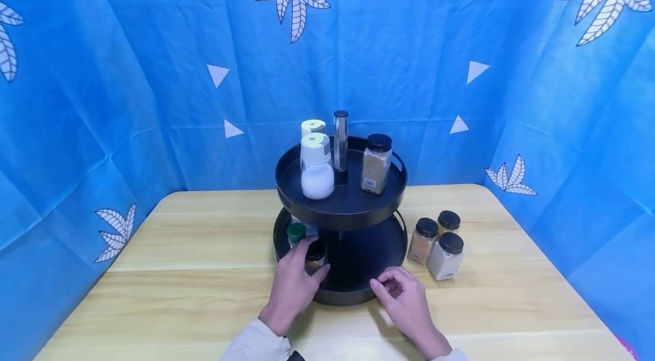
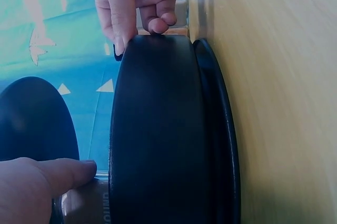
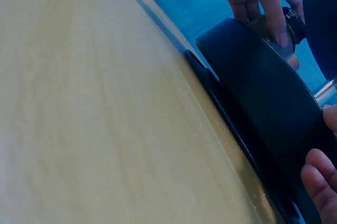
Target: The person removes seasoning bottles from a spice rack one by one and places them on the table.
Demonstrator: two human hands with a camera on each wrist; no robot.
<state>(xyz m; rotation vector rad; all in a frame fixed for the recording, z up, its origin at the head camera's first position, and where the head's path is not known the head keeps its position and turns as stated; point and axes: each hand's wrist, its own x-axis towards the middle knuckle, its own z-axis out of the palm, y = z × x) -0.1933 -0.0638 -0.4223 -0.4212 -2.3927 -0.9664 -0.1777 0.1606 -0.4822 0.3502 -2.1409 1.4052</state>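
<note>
A black two-tier lazy Susan stands on the table. My left hand (image 1: 294, 284) holds a black-lidded spice jar (image 1: 314, 266) at the left of the lower tray (image 1: 343, 296), with thumb and fingers on opposite sides of it. In the left wrist view, part of a label shows on this jar (image 2: 84, 203) beside my thumb. At the tray's front right, my right hand (image 1: 406, 301) pinches the rim between thumb and fingers. Just behind the held jar is a green-capped bottle (image 1: 295, 232), partly hidden by the upper tray and my hand.
The upper tray (image 1: 340, 219) overhangs the lower one and carries white-capped shakers (image 1: 316, 165), a black-lidded jar (image 1: 376, 167) and a chrome post (image 1: 340, 142). To the right, 3 black-lidded spice jars (image 1: 445, 257) stand on the wooden table (image 1: 204, 293). Blue curtains (image 1: 399, 37) enclose the table.
</note>
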